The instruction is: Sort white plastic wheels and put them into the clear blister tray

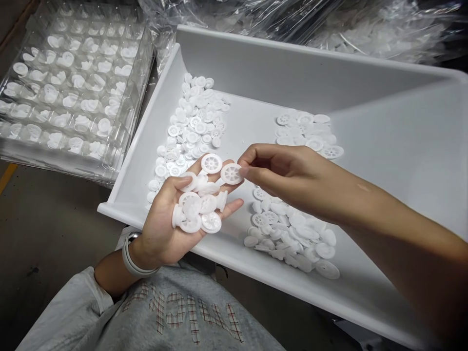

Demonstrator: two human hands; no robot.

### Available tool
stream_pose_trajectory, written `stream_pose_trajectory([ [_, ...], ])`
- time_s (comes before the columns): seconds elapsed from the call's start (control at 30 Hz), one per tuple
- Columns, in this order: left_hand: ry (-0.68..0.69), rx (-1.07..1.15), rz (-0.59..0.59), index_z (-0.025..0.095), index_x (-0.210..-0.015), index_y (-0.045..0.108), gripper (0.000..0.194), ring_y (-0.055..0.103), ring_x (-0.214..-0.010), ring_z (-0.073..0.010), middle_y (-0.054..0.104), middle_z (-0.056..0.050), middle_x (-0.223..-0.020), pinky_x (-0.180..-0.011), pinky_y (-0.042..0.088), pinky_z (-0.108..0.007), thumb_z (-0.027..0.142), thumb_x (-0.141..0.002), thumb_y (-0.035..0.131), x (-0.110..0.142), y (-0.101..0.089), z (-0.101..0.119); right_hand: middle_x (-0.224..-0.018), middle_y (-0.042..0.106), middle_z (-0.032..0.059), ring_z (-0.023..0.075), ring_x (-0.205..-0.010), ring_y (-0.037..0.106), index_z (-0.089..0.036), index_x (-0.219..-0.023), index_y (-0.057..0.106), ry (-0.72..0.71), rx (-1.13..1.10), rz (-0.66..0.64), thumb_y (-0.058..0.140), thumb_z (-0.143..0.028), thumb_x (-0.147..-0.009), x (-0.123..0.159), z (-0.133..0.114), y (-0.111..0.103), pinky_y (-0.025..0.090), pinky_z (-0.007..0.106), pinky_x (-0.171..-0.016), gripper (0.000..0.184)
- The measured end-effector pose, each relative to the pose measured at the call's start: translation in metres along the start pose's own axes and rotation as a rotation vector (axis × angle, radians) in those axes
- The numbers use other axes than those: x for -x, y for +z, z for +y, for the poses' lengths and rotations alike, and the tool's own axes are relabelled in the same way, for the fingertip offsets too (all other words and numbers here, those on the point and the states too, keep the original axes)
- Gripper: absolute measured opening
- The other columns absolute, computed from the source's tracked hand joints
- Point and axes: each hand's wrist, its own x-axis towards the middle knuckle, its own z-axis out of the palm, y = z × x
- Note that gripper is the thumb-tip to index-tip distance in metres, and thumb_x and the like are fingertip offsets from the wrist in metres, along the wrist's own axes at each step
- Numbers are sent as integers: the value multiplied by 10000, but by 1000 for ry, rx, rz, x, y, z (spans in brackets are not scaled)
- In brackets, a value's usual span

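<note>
My left hand is palm up, cradling several small white plastic spoked wheels in a loose heap. Its thumb rests on one wheel. Between thumb and forefinger, my right hand pinches the edge of a single white spoked wheel, just over the left fingertips. Both hands are above a big white tray. In it, a pile of smaller white wheels lies on the left side, and a pile of larger ones lies below my right wrist. More larger wheels show beyond that wrist, partly hidden by it.
Stacked clear plastic compartment trays, their pockets holding white parts, stand at the left. Clear plastic bags lie along the back, behind the tray's high rear wall. The tray's front lip runs close to my body.
</note>
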Motion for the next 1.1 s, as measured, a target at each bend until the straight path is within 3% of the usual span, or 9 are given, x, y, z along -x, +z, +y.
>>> stream_pose_trajectory([
  [0.17,2,7,2,200,-1368,549,470,464,-1400,-285,623,-78,-1373,-1199,299,-571,263,-917,434,-1,0,1,-628,606,3,91,-501,438,-202,-716,627,-44,116,11,595,-403,-806,2,-3,-4,313,225,-424,222],
  [0.4,14,17,36,232,-1381,534,481,524,-1352,-252,648,-58,-1338,-1177,364,-516,262,-908,450,-1,-1,2,-670,600,4,117,-505,478,-229,-795,620,-158,194,58,591,-421,-850,10,-2,-11,362,254,-399,202],
  [0.6,27,18,3,223,-1379,532,477,445,-1416,-275,617,-56,-1377,-1194,331,-534,267,-915,428,-2,-1,1,-790,624,-7,122,-623,550,-249,-954,606,-427,323,-7,632,-404,-906,27,-13,-4,440,263,-526,164],
  [0.7,30,29,-9,243,-1411,497,507,478,-1391,-267,622,-47,-1370,-1191,343,-516,276,-908,439,-3,-2,1,-874,654,8,119,-713,601,-216,-1020,569,-525,424,-2,596,-358,-947,34,-17,4,458,242,-588,162],
  [0.93,30,55,-50,238,-1435,475,528,564,-1307,-246,646,-51,-1334,-1162,393,-440,268,-913,405,-4,-3,1,-786,604,28,143,-653,585,-152,-1001,593,-622,652,116,490,-305,-996,38,-13,21,383,276,-498,184],
  [1.1,53,74,-39,236,-1414,498,510,546,-1328,-268,649,-51,-1331,-1182,361,-474,275,-913,410,-3,-2,1,-730,582,31,127,-588,482,-144,-851,619,-811,834,188,491,-138,-963,38,-16,17,303,295,-462,171],
])
